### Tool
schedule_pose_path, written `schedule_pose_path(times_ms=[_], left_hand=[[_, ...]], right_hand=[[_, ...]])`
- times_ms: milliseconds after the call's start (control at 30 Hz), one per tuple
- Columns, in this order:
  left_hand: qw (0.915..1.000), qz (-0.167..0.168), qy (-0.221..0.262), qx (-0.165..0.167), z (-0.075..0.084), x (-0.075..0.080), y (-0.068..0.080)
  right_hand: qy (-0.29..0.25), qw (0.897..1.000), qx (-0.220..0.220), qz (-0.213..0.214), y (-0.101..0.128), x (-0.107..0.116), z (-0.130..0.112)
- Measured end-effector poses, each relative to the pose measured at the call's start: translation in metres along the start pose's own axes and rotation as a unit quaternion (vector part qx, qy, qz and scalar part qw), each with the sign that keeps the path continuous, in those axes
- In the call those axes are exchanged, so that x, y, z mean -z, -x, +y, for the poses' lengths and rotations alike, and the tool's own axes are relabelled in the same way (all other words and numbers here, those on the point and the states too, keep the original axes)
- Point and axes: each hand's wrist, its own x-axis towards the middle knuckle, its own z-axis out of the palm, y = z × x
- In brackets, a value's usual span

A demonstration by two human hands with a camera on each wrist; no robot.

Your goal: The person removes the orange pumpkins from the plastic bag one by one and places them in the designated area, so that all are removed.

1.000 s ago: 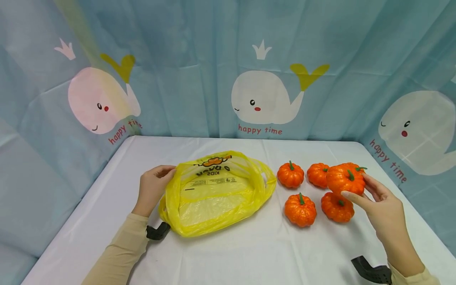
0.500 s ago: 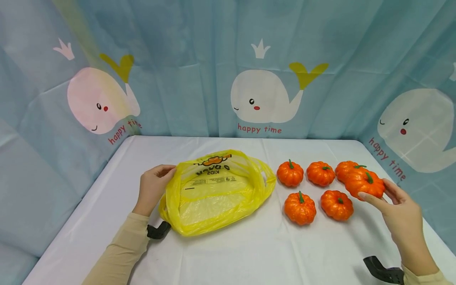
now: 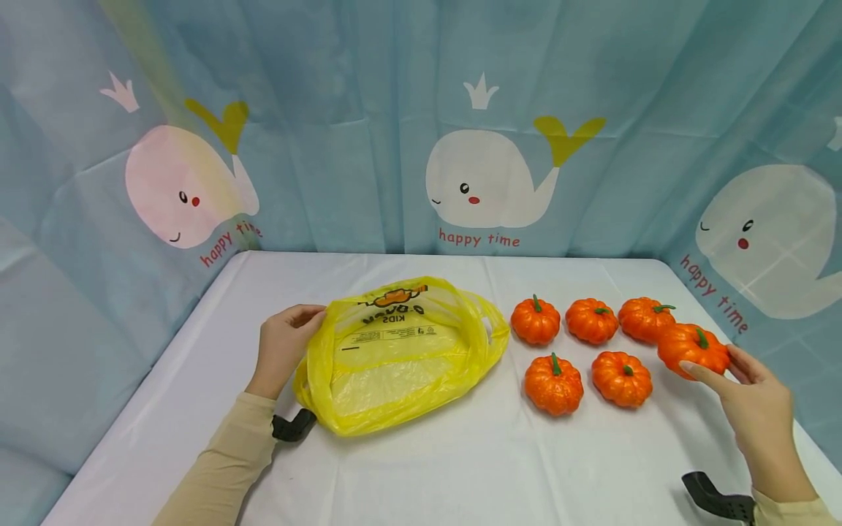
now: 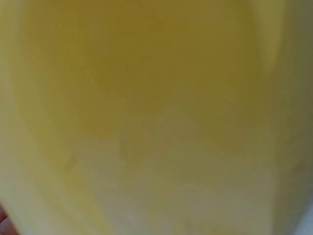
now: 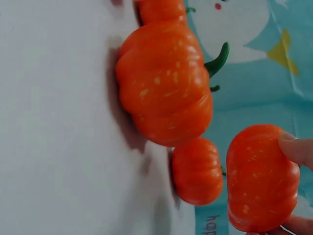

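Now a pumpkin in one hand, a bag in the other.
Right hand pinches the pumpkin just above the table, right of five others; left hand grips the yellow bag's edge.

- A white tablecloth covers the table.
- Five orange toy pumpkins with green stems sit in two rows on its right half.
- A teal whale-print curtain reading "happy time" hangs behind.
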Motion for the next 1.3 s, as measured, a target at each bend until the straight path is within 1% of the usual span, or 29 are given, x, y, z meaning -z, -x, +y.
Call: schedule_pose_path(times_ms=[167, 267, 367, 533, 767, 1033, 1300], left_hand=[[1.0, 0.002, 0.002, -0.002, 0.001, 0.0, 0.0], [1.0, 0.001, 0.002, 0.0, 0.0, 0.0, 0.0], [1.0, 0.002, 0.0, 0.004, 0.001, -0.001, 0.0], [1.0, 0.004, -0.003, 0.004, 0.001, -0.001, -0.001], [0.9999, -0.003, -0.01, 0.008, 0.0, -0.001, 0.0], [0.9999, 0.004, -0.011, -0.001, 0.0, -0.002, -0.001], [0.9999, 0.004, -0.013, -0.004, -0.002, -0.002, -0.001]], right_hand=[[0.0, 1.0, -0.015, 0.003, -0.007, -0.001, 0.007], [0.008, 1.0, -0.018, -0.003, -0.011, 0.0, 0.011], [0.02, 1.0, -0.014, -0.015, -0.014, 0.002, 0.015], [0.032, 0.999, -0.005, -0.023, -0.019, 0.001, 0.021], [0.05, 0.998, -0.008, -0.03, -0.021, -0.002, 0.028], [0.04, 0.998, -0.015, -0.036, -0.022, -0.005, 0.032], [0.054, 0.997, -0.024, -0.046, -0.022, -0.005, 0.034]])
